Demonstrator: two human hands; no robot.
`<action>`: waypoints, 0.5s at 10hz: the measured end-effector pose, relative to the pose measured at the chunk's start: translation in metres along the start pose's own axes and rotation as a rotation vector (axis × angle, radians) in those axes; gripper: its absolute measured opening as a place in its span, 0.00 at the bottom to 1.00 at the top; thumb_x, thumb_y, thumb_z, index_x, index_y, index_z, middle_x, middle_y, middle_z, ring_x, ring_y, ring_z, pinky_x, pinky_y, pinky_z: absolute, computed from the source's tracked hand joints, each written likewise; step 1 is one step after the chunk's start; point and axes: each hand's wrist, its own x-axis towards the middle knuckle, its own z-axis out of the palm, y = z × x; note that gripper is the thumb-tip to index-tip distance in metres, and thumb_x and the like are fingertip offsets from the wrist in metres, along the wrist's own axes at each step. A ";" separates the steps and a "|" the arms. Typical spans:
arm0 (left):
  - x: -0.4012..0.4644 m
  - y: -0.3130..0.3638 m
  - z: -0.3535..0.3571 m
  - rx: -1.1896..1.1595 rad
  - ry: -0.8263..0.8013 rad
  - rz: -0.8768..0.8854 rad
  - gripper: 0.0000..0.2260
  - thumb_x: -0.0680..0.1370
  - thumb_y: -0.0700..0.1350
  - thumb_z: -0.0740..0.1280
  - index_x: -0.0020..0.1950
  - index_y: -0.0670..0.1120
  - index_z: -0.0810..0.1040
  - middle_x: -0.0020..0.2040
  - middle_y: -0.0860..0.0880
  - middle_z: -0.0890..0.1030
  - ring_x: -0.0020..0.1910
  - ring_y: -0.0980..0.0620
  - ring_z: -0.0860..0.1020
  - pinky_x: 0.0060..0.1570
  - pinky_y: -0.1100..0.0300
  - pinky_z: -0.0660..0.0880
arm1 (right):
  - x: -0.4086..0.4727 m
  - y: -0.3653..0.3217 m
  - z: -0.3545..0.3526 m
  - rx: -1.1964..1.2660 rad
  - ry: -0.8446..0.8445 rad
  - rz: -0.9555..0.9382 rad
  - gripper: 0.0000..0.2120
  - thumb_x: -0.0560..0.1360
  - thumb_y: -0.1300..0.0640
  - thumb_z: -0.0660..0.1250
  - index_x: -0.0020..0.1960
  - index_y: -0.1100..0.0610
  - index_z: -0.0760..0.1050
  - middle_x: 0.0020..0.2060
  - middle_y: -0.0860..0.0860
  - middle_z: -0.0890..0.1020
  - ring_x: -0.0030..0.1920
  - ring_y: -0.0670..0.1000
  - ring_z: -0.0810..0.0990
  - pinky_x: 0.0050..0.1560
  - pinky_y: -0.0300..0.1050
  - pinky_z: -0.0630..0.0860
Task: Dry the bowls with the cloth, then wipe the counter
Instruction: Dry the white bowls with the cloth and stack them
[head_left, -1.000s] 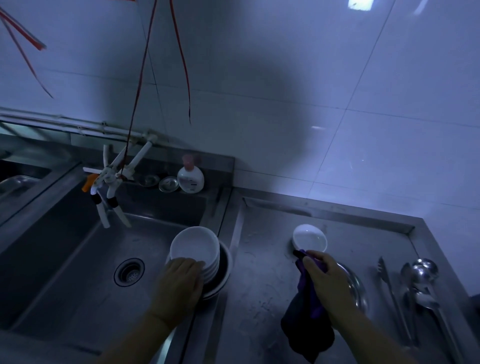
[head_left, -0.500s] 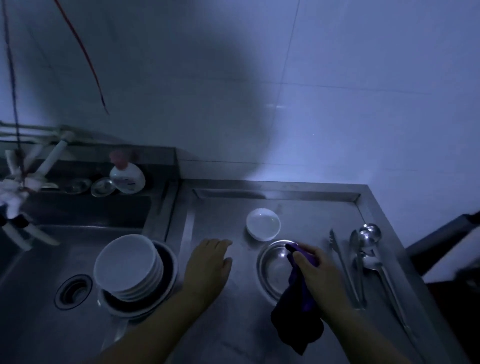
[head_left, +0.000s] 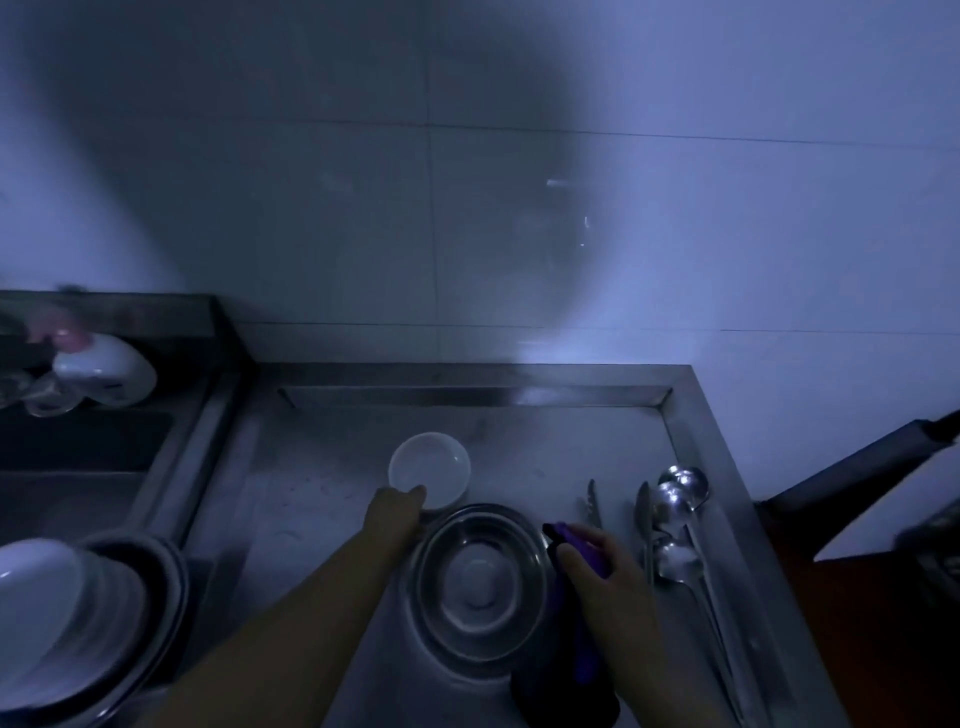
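A small white bowl (head_left: 429, 467) stands upright on the steel counter (head_left: 322, 499). My left hand (head_left: 397, 514) reaches across the counter, and its fingertips touch the bowl's near rim. Just in front of that bowl sits a shallow steel bowl (head_left: 480, 577). My right hand (head_left: 605, 569) is at the steel bowl's right edge and grips a dark purple cloth (head_left: 579, 649) that hangs down toward me. A stack of white bowls (head_left: 47, 613) rests in a dark basin at the lower left, blurred.
Tongs (head_left: 592, 506), spoons and ladles (head_left: 675, 519) lie in a row along the counter's right side. A white soap bottle with a pink cap (head_left: 104, 371) stands behind the sink (head_left: 78, 457) at left. A tiled wall backs the counter's raised rim.
My left hand has moved from the counter up to the white bowl's near rim. My right hand with the cloth has shifted to the steel bowl's right edge. The view has swung right.
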 end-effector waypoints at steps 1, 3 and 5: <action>0.000 0.011 0.011 -0.337 0.044 -0.190 0.17 0.78 0.43 0.63 0.63 0.35 0.72 0.59 0.37 0.78 0.38 0.48 0.79 0.46 0.54 0.81 | 0.014 0.002 -0.012 -0.028 -0.045 0.019 0.10 0.71 0.61 0.73 0.50 0.49 0.79 0.44 0.44 0.81 0.44 0.41 0.80 0.40 0.32 0.73; -0.014 0.012 0.016 -0.275 0.154 -0.148 0.17 0.79 0.42 0.62 0.66 0.36 0.70 0.63 0.39 0.76 0.56 0.44 0.78 0.52 0.57 0.77 | 0.025 0.001 -0.024 -0.044 -0.093 0.003 0.11 0.70 0.60 0.73 0.48 0.47 0.78 0.43 0.43 0.81 0.44 0.41 0.79 0.40 0.30 0.72; -0.064 0.011 0.012 -0.439 0.151 -0.084 0.11 0.72 0.34 0.65 0.53 0.37 0.69 0.53 0.36 0.75 0.49 0.38 0.76 0.48 0.42 0.78 | 0.020 -0.006 -0.024 -0.071 -0.136 -0.026 0.11 0.70 0.57 0.73 0.47 0.43 0.78 0.43 0.40 0.81 0.43 0.37 0.78 0.41 0.30 0.71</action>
